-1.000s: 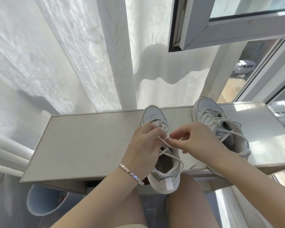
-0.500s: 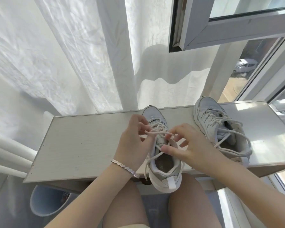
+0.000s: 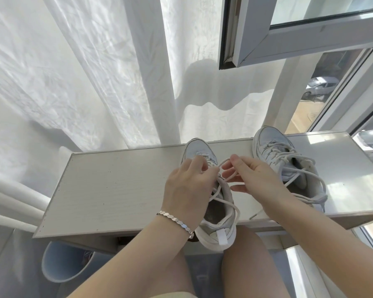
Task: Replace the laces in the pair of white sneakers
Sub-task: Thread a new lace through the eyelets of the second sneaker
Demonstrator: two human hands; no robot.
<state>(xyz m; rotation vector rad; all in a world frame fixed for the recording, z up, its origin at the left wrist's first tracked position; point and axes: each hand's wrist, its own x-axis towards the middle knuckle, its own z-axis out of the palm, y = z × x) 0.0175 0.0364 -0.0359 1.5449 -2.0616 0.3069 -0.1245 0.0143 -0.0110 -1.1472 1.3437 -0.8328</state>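
Over the last second your hands have moved up the tongue of the near sneaker (image 3: 219, 231), away from its collar and toward the toe. They have also drawn slightly apart, so a short arch of lace (image 3: 221, 162) now stands up between them where a second ago it was hidden under your knuckles. Your left hand (image 3: 186, 188) has its fingers (image 3: 199, 166) curled down over the eyelet rows and gripping one side of that arch. Your right hand (image 3: 258, 179) pinches the other side between thumb and forefinger, with its remaining fingers loosely spread below. The shoe itself has not shifted: it lies on the desk (image 3: 116, 190) with its toe pointing away from you and its heel overhanging the near edge above your knees. Slack lace trails across its opening and down its right side. The second sneaker (image 3: 269, 147) stays just to the right on the desk, apart from the first, with its own laces lying in loose loops. The raised arch suggests you have freed a crossing and are working through the lower eyelets, though the view does not show whether this lace is coming out or going in. Either way this shoe is only partly done and the other is untouched by either hand, so most of the task appears to remain. Keep both pinches firm, because a slipped end would fall back into the eyelets.
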